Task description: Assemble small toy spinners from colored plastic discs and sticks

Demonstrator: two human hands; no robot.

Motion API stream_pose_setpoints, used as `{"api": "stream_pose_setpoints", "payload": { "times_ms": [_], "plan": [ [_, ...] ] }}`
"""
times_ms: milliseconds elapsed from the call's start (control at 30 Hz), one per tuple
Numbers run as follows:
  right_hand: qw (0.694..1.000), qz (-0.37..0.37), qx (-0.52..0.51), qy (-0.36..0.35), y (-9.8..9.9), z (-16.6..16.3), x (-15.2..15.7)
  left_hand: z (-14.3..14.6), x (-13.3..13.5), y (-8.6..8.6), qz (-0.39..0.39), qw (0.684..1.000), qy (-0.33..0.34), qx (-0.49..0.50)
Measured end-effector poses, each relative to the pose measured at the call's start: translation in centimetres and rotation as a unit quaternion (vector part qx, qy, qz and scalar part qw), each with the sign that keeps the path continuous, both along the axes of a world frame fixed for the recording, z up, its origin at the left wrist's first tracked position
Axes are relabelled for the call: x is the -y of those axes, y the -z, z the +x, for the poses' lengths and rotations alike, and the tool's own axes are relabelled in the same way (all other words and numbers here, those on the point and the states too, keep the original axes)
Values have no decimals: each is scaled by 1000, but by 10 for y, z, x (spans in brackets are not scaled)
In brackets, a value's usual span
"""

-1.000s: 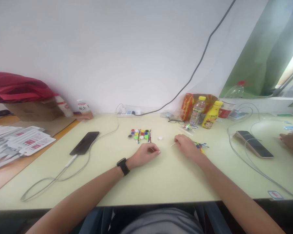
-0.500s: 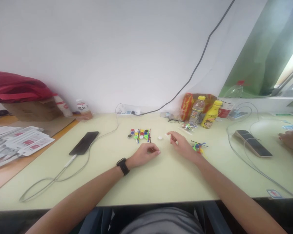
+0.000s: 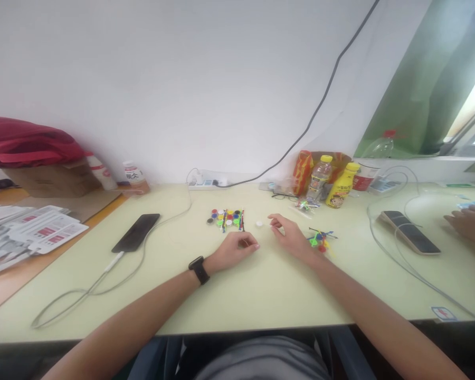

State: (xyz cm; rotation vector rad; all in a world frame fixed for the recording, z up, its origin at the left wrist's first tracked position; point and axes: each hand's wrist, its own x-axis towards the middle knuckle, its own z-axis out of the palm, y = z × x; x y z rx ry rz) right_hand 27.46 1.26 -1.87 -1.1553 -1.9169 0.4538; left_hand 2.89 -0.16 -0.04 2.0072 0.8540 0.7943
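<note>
My left hand (image 3: 235,249) rests on the pale green table (image 3: 261,295) in a loose fist, a black watch (image 3: 199,269) on its wrist. My right hand (image 3: 288,236) lies just right of it, thumb and fingertips pinched together close to a small white cap (image 3: 259,224); what they pinch is too small to make out. Behind my left hand sits a cluster of coloured caps (image 3: 224,217) with a few coloured sticks (image 3: 241,220) beside it. A small bundle of coloured sticks (image 3: 320,238) lies right of my right hand.
A black phone (image 3: 136,232) on a cable lies at the left; a second phone (image 3: 410,232) with cables at the right. Bottles (image 3: 342,186), snack bags and a power strip (image 3: 206,182) line the wall. Papers (image 3: 31,232) and a red bag (image 3: 27,140) sit far left. Another person's hand (image 3: 469,224) is far right.
My right hand moved left and away from me, from beside the coloured stick bundle toward the white cap. My left hand stayed put. The other person's hand shifted slightly.
</note>
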Motion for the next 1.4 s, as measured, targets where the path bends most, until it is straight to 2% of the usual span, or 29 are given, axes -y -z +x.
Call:
{"api": "stream_pose_setpoints", "payload": {
  "times_ms": [700, 867, 1033, 1233, 1400],
  "plan": [
    [1000, -9, 1, 7, 5, -2, -7, 0, 0, -2, 19, 1000, -18, -7],
    [1000, -13, -7, 6, 3, -3, -8, -1, -1, 0, 56, 998, -34, -11],
    [999, -19, -10, -32, -9, -4, 1, -3, -1, 2, 121, 990, -66, 0],
    [984, -99, -33, -146, -24, -5, 16, -4, -2, 9, 139, 986, -77, -47],
    [977, -136, -95, -138, -21, -4, 11, -3, -5, 13, 138, 986, -59, -77]
  ]
}}
